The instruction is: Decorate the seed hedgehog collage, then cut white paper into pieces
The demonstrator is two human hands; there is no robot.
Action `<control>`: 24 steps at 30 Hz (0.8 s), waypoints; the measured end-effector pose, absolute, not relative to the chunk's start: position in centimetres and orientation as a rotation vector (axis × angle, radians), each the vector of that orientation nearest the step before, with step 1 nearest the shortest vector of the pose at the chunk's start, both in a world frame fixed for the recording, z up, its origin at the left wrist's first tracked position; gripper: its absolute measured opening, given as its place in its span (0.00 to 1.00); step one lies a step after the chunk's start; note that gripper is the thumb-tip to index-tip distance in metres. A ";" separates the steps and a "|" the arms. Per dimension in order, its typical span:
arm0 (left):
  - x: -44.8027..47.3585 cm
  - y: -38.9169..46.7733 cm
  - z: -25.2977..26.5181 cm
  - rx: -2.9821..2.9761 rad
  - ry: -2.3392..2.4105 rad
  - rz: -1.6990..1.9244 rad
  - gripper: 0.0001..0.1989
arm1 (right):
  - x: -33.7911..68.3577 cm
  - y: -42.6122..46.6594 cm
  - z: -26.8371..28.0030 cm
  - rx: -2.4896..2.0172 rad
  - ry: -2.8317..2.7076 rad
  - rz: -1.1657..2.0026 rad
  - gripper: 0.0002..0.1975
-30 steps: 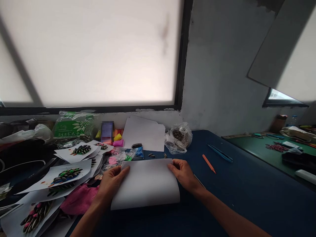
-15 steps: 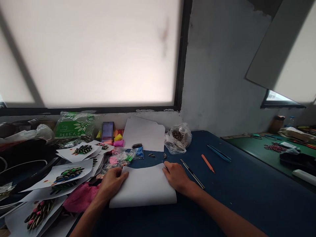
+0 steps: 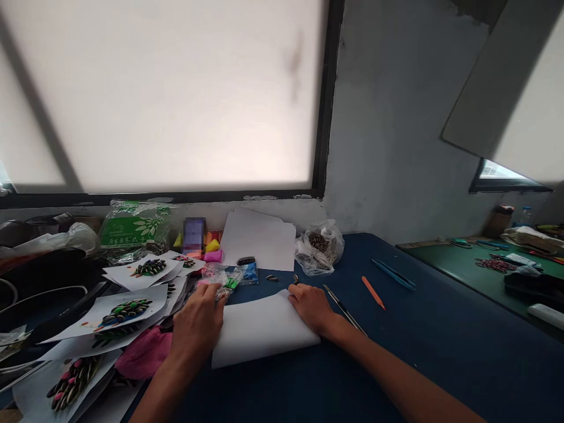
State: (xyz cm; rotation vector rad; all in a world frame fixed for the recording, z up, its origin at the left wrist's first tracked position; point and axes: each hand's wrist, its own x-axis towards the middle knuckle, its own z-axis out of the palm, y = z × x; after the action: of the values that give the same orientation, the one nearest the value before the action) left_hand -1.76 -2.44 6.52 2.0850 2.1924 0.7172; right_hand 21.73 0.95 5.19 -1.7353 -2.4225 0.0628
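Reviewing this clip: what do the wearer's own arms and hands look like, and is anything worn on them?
Both are uncovered: the left hand and right hand have no gloves, and no sleeves show on the forearms up to the picture's edge. I see no watch or bracelet; fingernail detail is too small to tell.

You're facing a pale blind [image 3: 176, 100] that's glowing ahead of you, with a dark window frame [image 3: 324, 106] running down its right side. Now a grey wall [image 3: 388, 117] is filling the space toward a second blind [image 3: 497, 82], hanging at a slant. To your right, a green table [image 3: 449, 258] is bearing a black bundle [image 3: 531, 288], while a white plastic bag [image 3: 81, 236] is lying crumpled over on your left.
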 end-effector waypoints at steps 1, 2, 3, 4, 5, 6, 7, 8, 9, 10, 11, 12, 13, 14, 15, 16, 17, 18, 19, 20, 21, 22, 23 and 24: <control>-1.3 -2.6 6.9 2.188 2.093 0.728 0.21 | 21.7 0.9 5.1 -1.728 -2.433 0.050 0.08; -0.6 -2.8 7.3 2.299 1.964 0.693 0.20 | 21.7 0.9 5.1 -1.722 -2.442 0.038 0.08; 0.0 -3.0 7.7 2.395 1.850 0.610 0.19 | 21.7 0.9 5.1 -1.718 -2.450 0.028 0.08; 0.8 -3.2 8.0 2.453 1.803 0.531 0.17 | 21.7 0.8 5.0 -1.715 -2.457 0.021 0.09; 1.5 -3.5 8.4 2.492 1.781 0.466 0.15 | 21.6 0.8 5.0 -1.713 -2.461 0.016 0.09; 2.3 -3.8 8.8 2.524 1.771 0.430 0.15 | 21.6 0.8 4.9 -1.712 -2.463 0.012 0.09; 3.1 -4.1 9.1 2.547 1.765 0.403 0.15 | 21.6 0.8 4.8 -1.712 -2.463 0.008 0.09; 3.8 -4.5 9.3 2.573 1.734 0.358 0.16 | 21.6 0.8 4.7 -1.712 -2.461 0.004 0.09; 4.6 -4.8 9.5 2.597 1.705 0.315 0.17 | 21.6 0.9 4.6 -1.711 -2.457 0.000 0.09; 5.2 -5.1 9.4 2.600 1.676 0.275 0.20 | 21.6 0.9 4.5 -1.712 -2.452 -0.005 0.09; 5.9 -5.3 9.2 2.594 1.646 0.223 0.23 | 21.6 0.9 4.3 -1.711 -2.447 -0.010 0.09; 6.4 -5.5 8.8 2.579 1.618 0.158 0.27 | 21.6 1.0 4.2 -1.711 -2.441 -0.014 0.09; 6.7 -5.6 8.2 2.553 1.637 0.095 0.29 | 21.6 1.0 4.2 -1.710 -2.437 -0.017 0.08; 7.0 -5.7 7.6 2.526 1.659 0.029 0.30 | 21.7 1.0 4.1 -1.709 -2.435 -0.020 0.08; 7.1 -5.7 7.0 2.494 1.668 -0.026 0.30 | 21.7 1.0 4.1 -1.706 -2.434 -0.022 0.08; 7.2 -5.8 6.4 2.446 1.675 -0.072 0.30 | 21.8 1.0 4.1 -1.703 -2.435 -0.023 0.08; 7.1 -5.8 5.8 2.412 1.676 -0.098 0.30 | 21.8 1.0 4.1 -1.698 -2.437 -0.023 0.08; 7.1 -5.9 5.4 2.394 1.678 -0.100 0.30 | 21.8 1.0 4.1 -1.694 -2.438 -0.022 0.07; 7.0 -5.9 5.1 2.379 1.680 -0.098 0.30 | 21.9 0.9 4.1 -1.691 -2.440 -0.019 0.07; 6.9 -6.0 4.9 2.372 1.685 -0.091 0.31 | 21.9 0.9 4.2 -1.689 -2.440 -0.016 0.07; 6.9 -6.1 4.8 2.366 1.692 -0.082 0.31 | 21.9 0.9 4.2 -1.689 -2.438 -0.013 0.07; 6.9 -6.1 4.8 2.359 1.696 -0.074 0.31 | 21.9 0.9 4.2 -1.690 -2.437 -0.010 0.06; 6.9 -6.2 4.7 2.353 1.699 -0.063 0.31 | 21.9 0.9 4.2 -1.692 -2.435 -0.007 0.06; 7.0 -6.3 4.7 2.346 1.700 -0.049 0.31 | 21.9 0.9 4.2 -1.693 -2.433 -0.005 0.06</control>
State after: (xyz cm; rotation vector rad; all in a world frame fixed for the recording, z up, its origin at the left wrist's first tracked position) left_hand 6.97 -6.30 4.69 2.3462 1.7002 -0.0494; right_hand 21.91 0.91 4.22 -1.6933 -2.4331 -0.0046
